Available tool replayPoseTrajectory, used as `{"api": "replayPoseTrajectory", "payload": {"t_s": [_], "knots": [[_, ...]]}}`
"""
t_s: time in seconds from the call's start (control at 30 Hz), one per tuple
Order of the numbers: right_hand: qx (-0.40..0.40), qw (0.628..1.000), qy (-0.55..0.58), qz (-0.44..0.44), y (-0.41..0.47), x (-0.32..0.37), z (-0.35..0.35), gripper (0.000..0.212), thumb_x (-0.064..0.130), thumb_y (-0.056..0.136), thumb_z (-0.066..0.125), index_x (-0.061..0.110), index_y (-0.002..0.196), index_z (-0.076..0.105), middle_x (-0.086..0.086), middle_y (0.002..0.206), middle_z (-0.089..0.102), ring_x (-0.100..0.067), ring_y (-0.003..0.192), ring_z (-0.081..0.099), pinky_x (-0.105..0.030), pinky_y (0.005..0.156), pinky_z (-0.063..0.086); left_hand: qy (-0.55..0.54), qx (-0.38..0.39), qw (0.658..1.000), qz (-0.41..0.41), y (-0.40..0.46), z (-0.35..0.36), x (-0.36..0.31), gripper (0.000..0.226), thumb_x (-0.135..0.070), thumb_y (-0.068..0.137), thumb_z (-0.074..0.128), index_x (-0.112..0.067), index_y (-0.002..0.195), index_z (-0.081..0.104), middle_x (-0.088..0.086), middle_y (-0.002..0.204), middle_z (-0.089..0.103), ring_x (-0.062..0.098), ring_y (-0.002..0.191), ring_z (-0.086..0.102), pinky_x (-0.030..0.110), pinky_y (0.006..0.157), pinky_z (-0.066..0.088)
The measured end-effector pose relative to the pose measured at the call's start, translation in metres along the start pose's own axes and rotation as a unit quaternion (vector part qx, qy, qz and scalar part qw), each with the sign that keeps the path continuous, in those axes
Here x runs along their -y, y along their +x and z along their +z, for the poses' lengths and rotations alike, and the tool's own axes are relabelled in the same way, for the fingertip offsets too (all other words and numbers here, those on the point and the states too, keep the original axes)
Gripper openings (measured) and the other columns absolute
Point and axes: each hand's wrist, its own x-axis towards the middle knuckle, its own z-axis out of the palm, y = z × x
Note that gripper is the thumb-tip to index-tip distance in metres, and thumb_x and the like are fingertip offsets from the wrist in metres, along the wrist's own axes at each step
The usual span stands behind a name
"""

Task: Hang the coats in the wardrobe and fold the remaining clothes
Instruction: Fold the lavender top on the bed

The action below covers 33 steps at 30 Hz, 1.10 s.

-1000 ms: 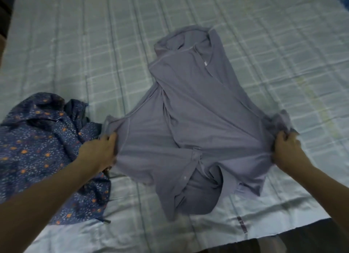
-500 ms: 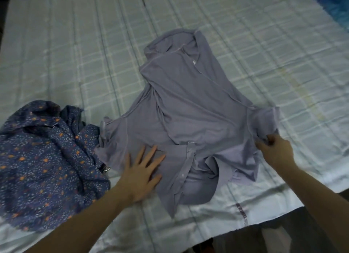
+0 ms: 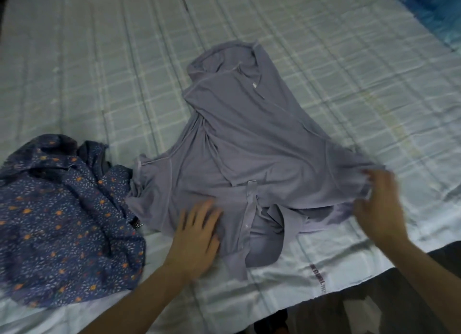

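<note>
A grey-lilac button shirt [image 3: 249, 144] lies spread on the bed, collar at the far end, hem crumpled toward me. My left hand [image 3: 197, 231] presses flat on the shirt's lower left part, fingers straight and spread. At the right, my right hand [image 3: 379, 204] is blurred; its thumb and fingers pinch the edge of the shirt's right sleeve, which is drawn out sideways. A navy garment with an orange and white print [image 3: 62, 221] lies bunched to the left, touching the shirt's left sleeve.
The bed is covered with a pale checked sheet [image 3: 99, 71]. Its near edge runs along the bottom right, with dark floor [image 3: 374, 308] beyond. Something blue [image 3: 439, 11] sits at the far right corner.
My left hand let go of the left sleeve and now lies flat on the shirt, further right. My right hand pulled the right sleeve outward, spreading it.
</note>
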Motion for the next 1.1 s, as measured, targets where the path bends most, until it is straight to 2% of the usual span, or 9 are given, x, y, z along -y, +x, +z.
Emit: {"api": "replayPoseTrajectory", "payload": {"t_s": [0.07, 0.17, 0.27, 0.33, 0.47, 0.57, 0.8, 1.0, 1.1], "knots": [[0.163, 0.979, 0.027, -0.123, -0.023, 0.015, 0.016, 0.056, -0.001, 0.074, 0.058, 0.011, 0.127, 0.05, -0.014, 0.117, 0.056, -0.031, 0.102, 0.057, -0.028, 0.09, 0.042, 0.006, -0.015, 0.995, 0.097, -0.016, 0.003, -0.005, 0.062, -0.035, 0.067, 0.049, -0.025, 0.128, 0.048, 0.0, 0.13, 0.042, 0.025, 0.106, 0.052, 0.036, 0.094, 0.033], [0.366, 0.922, 0.106, -0.07, -0.049, 0.037, 0.04, 0.069, 0.017, 0.075, 0.076, 0.035, 0.134, 0.044, 0.019, 0.123, 0.054, 0.001, 0.11, 0.052, -0.018, 0.094, 0.043, 0.018, 0.031, 0.984, 0.173, -0.031, 0.016, -0.011, 0.069, -0.035, 0.06, 0.057, -0.025, 0.127, 0.051, -0.006, 0.126, 0.047, 0.015, 0.103, 0.046, 0.028, 0.088, 0.028], [0.32, 0.936, 0.12, -0.078, -0.058, 0.028, 0.054, 0.038, 0.031, 0.069, 0.077, 0.036, 0.101, 0.059, 0.021, 0.097, 0.063, 0.0, 0.089, 0.061, -0.03, 0.077, 0.055, 0.013, 0.036, 0.985, 0.168, -0.032, 0.023, -0.016, 0.069, -0.036, 0.066, 0.052, -0.025, 0.134, 0.046, -0.007, 0.131, 0.047, 0.013, 0.109, 0.046, 0.028, 0.093, 0.029], [0.274, 0.947, 0.06, -0.154, -0.058, 0.012, 0.047, 0.033, 0.019, 0.062, 0.076, 0.032, 0.082, 0.053, 0.013, 0.081, 0.061, -0.009, 0.073, 0.06, -0.039, 0.059, 0.053, 0.002, 0.02, 0.987, 0.158, -0.03, 0.022, -0.02, 0.067, -0.036, 0.07, 0.053, -0.025, 0.136, 0.046, -0.007, 0.132, 0.049, 0.013, 0.112, 0.046, 0.028, 0.096, 0.029], [0.264, 0.909, -0.095, -0.31, -0.07, -0.005, 0.017, 0.049, 0.011, 0.045, 0.082, 0.03, 0.083, 0.058, 0.009, 0.083, 0.057, -0.013, 0.07, 0.059, -0.022, 0.06, 0.038, -0.06, 0.011, 0.99, 0.126, -0.028, 0.024, -0.036, 0.065, -0.032, 0.07, 0.058, -0.028, 0.134, 0.046, -0.011, 0.131, 0.048, 0.012, 0.112, 0.048, 0.026, 0.093, 0.034], [0.278, 0.891, -0.126, -0.337, -0.08, -0.006, 0.007, 0.044, 0.023, 0.049, 0.085, 0.03, 0.085, 0.061, 0.007, 0.089, 0.059, -0.013, 0.073, 0.063, -0.024, 0.06, 0.044, -0.14, -0.005, 0.988, 0.061, -0.025, 0.028, -0.048, 0.066, -0.021, 0.064, 0.066, -0.03, 0.126, 0.044, -0.011, 0.126, 0.044, 0.011, 0.106, 0.047, 0.025, 0.081, 0.043], [0.296, 0.89, -0.072, -0.339, -0.081, -0.003, 0.006, 0.041, 0.016, 0.06, 0.081, 0.027, 0.099, 0.073, 0.01, 0.107, 0.068, -0.01, 0.09, 0.066, -0.023, 0.072, 0.054, -0.04, -0.03, 0.985, 0.164, -0.009, 0.021, -0.041, 0.013, -0.027, 0.075, 0.057, -0.024, 0.087, 0.056, -0.006, 0.083, 0.055, 0.016, 0.08, 0.05, 0.028, 0.073, 0.034], [0.402, 0.863, -0.089, -0.294, -0.066, 0.007, 0.009, 0.013, 0.035, 0.084, 0.053, 0.033, 0.091, 0.064, 0.019, 0.085, 0.062, -0.001, 0.079, 0.058, -0.021, 0.067, 0.047, -0.06, 0.05, 0.98, 0.183, -0.015, 0.027, -0.034, 0.015, -0.027, 0.08, 0.049, -0.021, 0.088, 0.059, -0.002, 0.086, 0.054, 0.018, 0.084, 0.05, 0.032, 0.074, 0.043], [0.417, 0.896, 0.021, -0.155, -0.051, 0.025, 0.012, 0.014, 0.034, 0.095, 0.049, 0.037, 0.082, 0.055, 0.015, 0.066, 0.056, 0.001, 0.061, 0.052, -0.019, 0.058, 0.04, -0.196, 0.088, 0.971, 0.107, -0.002, 0.02, -0.031, 0.021, -0.031, 0.088, 0.047, -0.017, 0.073, 0.051, -0.004, 0.078, 0.052, 0.011, 0.076, 0.049, 0.033, 0.072, 0.043]]}}
